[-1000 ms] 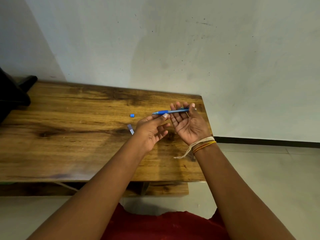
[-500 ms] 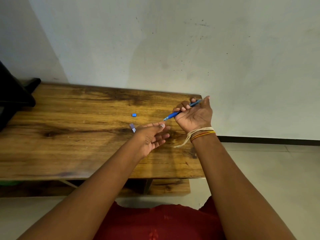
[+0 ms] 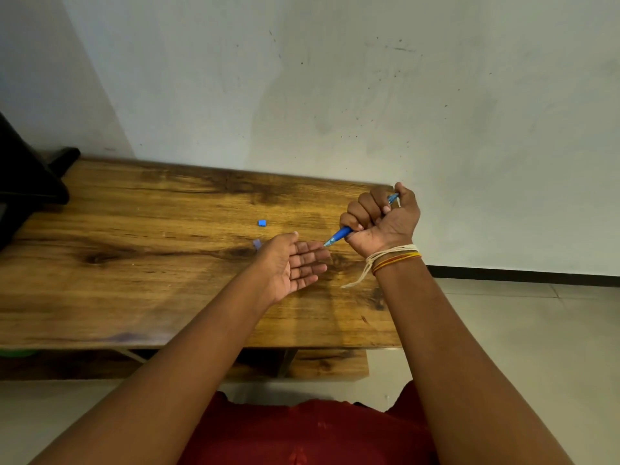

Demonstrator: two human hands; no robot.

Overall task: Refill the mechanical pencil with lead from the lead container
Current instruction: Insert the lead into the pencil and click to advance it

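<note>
My right hand [image 3: 382, 219] is closed in a fist around the blue mechanical pencil [image 3: 340, 235], whose tip slants down to the left and nearly meets the fingertips of my left hand. My left hand [image 3: 290, 266] lies palm up with fingers spread and holds nothing. Just behind its thumb, a small clear-bluish lead container [image 3: 257, 244] lies on the wooden table [image 3: 134, 263], half hidden by the hand. A tiny blue cap [image 3: 262, 223] rests on the table further back.
The table's right edge runs just under my right wrist, with tiled floor beyond. A black object [image 3: 27, 182] stands at the table's far left. A white wall rises behind the table, and a lower wooden shelf [image 3: 325, 364] shows beneath it.
My right hand has gone from balancing the pencil level on open fingers to gripping it in a fist, tip down. My left hand let go of the tip and opened palm up.
</note>
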